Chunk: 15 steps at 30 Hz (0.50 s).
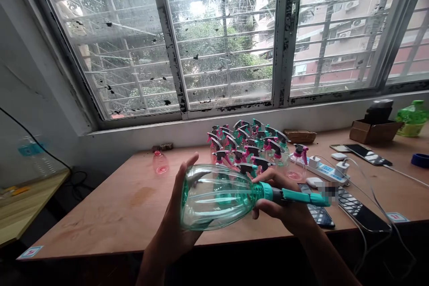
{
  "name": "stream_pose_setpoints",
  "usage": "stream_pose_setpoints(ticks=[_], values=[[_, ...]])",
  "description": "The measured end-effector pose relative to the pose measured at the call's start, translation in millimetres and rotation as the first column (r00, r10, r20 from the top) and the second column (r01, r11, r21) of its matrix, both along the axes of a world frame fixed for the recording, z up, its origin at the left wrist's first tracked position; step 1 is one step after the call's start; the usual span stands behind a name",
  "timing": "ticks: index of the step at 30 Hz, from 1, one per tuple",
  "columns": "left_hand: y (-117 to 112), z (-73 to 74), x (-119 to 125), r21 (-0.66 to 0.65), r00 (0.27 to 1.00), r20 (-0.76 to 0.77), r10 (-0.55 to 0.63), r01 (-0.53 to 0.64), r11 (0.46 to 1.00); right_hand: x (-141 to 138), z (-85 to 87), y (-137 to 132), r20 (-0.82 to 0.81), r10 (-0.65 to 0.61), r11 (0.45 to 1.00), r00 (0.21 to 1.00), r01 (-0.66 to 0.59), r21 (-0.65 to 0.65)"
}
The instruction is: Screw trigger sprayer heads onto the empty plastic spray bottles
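Note:
A clear green spray bottle (214,199) lies sideways in the air above the table's front edge, its base to the left and its teal and black trigger head (295,196) to the right. My left hand (179,208) is wrapped round the base end. At the neck, the fingers and thumb of my right hand (284,205) close round the teal collar. Behind the bottle stands a cluster of pink and green spray bottles (248,143) with trigger heads. One pink bottle without a trigger head (161,163) stands apart on the left.
On the wooden table (110,205), a white power strip (325,170) with chargers and cables sits at the right, near several phones (363,210). Farther back are a cardboard box (373,129), a green bottle (412,116) and a blue ring (420,160). Barred windows rise behind.

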<state>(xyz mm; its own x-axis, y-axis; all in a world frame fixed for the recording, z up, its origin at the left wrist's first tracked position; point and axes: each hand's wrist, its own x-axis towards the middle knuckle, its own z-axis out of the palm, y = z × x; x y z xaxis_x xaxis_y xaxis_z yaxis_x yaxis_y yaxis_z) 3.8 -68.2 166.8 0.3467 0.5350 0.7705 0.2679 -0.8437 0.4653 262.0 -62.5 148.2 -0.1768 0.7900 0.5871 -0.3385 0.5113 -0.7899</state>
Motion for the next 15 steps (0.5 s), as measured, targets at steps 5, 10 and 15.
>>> stream_pose_setpoints(ticks=[5,10,15], values=[[-5.0,0.8,1.7,-0.11,1.0,0.018,0.022,-0.02,0.994,0.6,1.0,-1.2,-0.008,-0.008,1.0,1.0,0.008,0.009],[-0.5,3.1,4.5,0.0,0.998,-0.013,0.069,-0.069,0.998,1.1,0.9,-0.6,0.0,-0.016,1.0,1.0,0.016,0.009],[1.3,-0.5,1.2,0.018,0.999,-0.026,0.045,-0.044,0.999,0.9,0.4,-0.4,0.006,0.001,1.0,1.0,-0.001,0.003]])
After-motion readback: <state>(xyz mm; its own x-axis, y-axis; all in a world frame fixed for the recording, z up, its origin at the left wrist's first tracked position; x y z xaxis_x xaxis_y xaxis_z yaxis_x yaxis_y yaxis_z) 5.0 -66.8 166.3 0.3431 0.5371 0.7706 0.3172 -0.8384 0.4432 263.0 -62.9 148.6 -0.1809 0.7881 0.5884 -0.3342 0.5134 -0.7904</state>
